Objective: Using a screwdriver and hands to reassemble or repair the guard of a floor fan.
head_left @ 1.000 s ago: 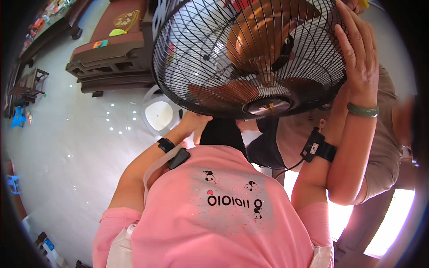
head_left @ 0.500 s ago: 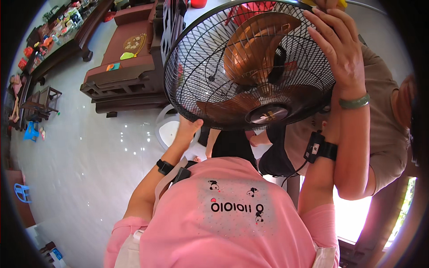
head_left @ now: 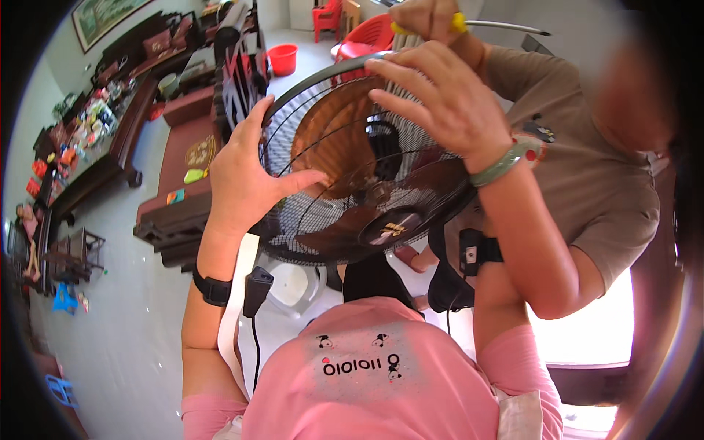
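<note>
A round black-caged fan [head_left: 392, 226] with copper-coloured blades is tilted in front of my chest. My left hand [head_left: 238, 165] is curved around the left rim of its guard, fingers by the outer edge and thumb across the front wires. My right forearm [head_left: 493, 277], with a black band, reaches up to the fan's right side; a co-worker's arm and the fan hide that hand. The co-worker's hand with a green bangle [head_left: 447, 99] touches the guard's top right. Their other hand [head_left: 429, 18] grips a screwdriver [head_left: 506, 27] with a yellow handle, behind the fan.
The co-worker in a brown shirt [head_left: 579, 176] stands close on the right. Behind the fan are a red bucket [head_left: 283, 59] and a red chair [head_left: 372, 33]. A white stool [head_left: 297, 290] stands below it. A wooden sofa [head_left: 176, 220] and a cluttered table [head_left: 121, 158] are left.
My left hand has moved up along the guard from its lower-left rim. The fan has shifted left and down in view. The co-worker's bangled hand has moved left with it.
</note>
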The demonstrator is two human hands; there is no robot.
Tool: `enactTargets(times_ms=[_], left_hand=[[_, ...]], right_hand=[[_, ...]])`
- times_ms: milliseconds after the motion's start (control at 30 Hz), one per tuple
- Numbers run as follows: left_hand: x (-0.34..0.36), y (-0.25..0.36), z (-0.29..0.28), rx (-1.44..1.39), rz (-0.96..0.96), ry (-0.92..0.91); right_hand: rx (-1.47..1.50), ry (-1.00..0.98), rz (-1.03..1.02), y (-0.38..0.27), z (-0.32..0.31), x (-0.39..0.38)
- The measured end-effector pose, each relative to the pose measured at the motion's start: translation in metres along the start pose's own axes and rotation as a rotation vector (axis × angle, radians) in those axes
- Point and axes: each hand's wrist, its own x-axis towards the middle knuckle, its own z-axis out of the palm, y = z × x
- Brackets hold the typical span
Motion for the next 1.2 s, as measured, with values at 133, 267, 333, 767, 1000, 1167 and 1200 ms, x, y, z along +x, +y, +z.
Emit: enactTargets(times_ms=[133, 267, 333, 767, 1000, 1167, 1200], left_hand=[[0.009, -0.005, 0.004, 0.020, -0.072, -0.062], [0.009, -0.005, 0.003, -0.077, -0.061, -0.063], [0.011, -0.007, 0.005, -0.053, -0.003, -0.054], [0.012, -0.039, -0.002, -0.015, 0.107, -0.083], [0.013, -0.031, 0.003, -0.080, 0.024, -0.131], [0.012, -0.028, 0.005, -0.145, 0.027, -0.120], [0.012, -0.025, 0.004, -0.167, 0.005, -0.118]], right_hand=[[-0.110, -0.040, 0.042, 0.002, 0.018, -0.002], [-0.080, -0.019, 0.156, -0.001, 0.017, -0.005], [-0.053, 0.009, 0.219, -0.004, 0.017, -0.009], [-0.149, -0.095, 0.317, -0.020, 0.008, 0.004], [-0.382, -0.148, 0.145, -0.021, 0.014, 0.005], [-0.453, -0.069, 0.214, -0.033, -0.001, -0.003], [-0.368, -0.014, 0.292, -0.044, -0.001, -0.010]])
